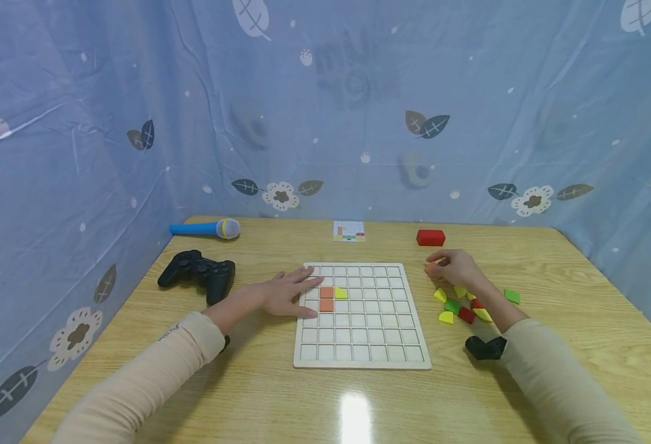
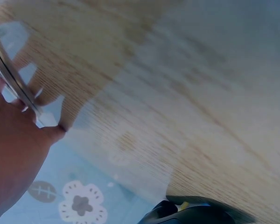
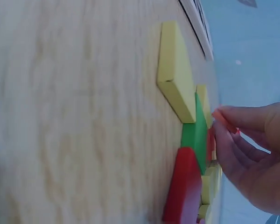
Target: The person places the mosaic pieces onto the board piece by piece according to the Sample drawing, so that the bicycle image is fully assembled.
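My right hand (image 1: 455, 269) pinches a small orange tile (image 3: 225, 120) between thumb and fingertips, held up to the right of the white grid board (image 1: 367, 336). Spread flat, the fingers of my left hand (image 1: 282, 295) rest on the board's left edge. Two orange square tiles (image 1: 327, 305) lie one above the other in cells near that hand. Beside the upper one sits a yellow rounded-corner tile (image 1: 340, 293). Below my right hand, loose pieces are scattered: a green tile (image 1: 452, 306), a red piece (image 1: 466, 315), several yellow pieces (image 1: 446, 317). The right forearm partly covers this group.
A black game controller (image 1: 198, 269) and a blue microphone (image 1: 206, 229) lie at the left. Toward the back are a small pattern card (image 1: 349, 231) and a red block (image 1: 430, 238). Another green tile (image 1: 511, 296) lies right of the right forearm. A blue curtain (image 1: 359, 123) hangs behind the table.
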`<state>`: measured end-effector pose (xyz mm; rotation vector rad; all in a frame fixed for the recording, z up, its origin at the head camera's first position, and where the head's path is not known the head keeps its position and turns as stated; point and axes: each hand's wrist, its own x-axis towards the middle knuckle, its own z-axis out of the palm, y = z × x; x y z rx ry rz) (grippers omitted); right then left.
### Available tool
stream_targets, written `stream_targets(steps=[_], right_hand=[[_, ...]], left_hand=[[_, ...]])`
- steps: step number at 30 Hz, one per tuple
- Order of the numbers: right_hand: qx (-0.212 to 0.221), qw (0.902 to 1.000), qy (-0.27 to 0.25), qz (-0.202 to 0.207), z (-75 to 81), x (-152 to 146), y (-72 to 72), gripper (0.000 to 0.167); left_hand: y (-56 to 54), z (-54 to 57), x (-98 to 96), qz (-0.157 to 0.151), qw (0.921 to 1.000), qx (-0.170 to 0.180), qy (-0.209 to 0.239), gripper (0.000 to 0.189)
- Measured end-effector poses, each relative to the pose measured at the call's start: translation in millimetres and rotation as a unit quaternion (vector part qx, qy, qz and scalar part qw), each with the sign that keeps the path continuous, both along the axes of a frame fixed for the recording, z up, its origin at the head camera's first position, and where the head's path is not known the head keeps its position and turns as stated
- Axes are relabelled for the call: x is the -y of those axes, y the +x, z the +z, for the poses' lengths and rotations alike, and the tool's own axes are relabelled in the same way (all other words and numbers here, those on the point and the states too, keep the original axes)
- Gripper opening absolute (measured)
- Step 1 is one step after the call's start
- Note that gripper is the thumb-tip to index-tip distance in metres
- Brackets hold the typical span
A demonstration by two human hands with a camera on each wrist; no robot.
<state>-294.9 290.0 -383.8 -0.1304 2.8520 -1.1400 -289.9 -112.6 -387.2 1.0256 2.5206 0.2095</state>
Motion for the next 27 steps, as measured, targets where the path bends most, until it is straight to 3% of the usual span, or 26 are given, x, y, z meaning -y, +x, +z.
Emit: stream_targets(steps=[6,10,17,22,27], right_hand=[[0.040,0.9951,-0.091,-0.001,4.4,2,3.6,0.033],[0.067,0.9901,-0.123,0.003,8.4,8,7.1,0.034],[0.131,0.9687,-0.209,0.030,9.5,18,15.8,0.039],[0.169,0.9529,-0.246,0.053,9.0,29,21.5,0.038],[0.172,0.9532,-0.240,0.066,9.3,41,28.3,0.036]], left_hand=[[-0.7,-1.1,-0.2,0.003,1.0000,-0.001,-0.001,0.083],[0.0,-0.4,-0.3,0.003,1.0000,-0.001,-0.004,0.083],[0.8,-0.5,-0.3,0.009,1.0000,0.000,-0.005,0.084],[-0.3,-3.0,0.4,0.009,0.9999,-0.004,-0.007,0.083],[0.1,-2.7,0.2,0.010,0.9999,-0.002,-0.004,0.083]])
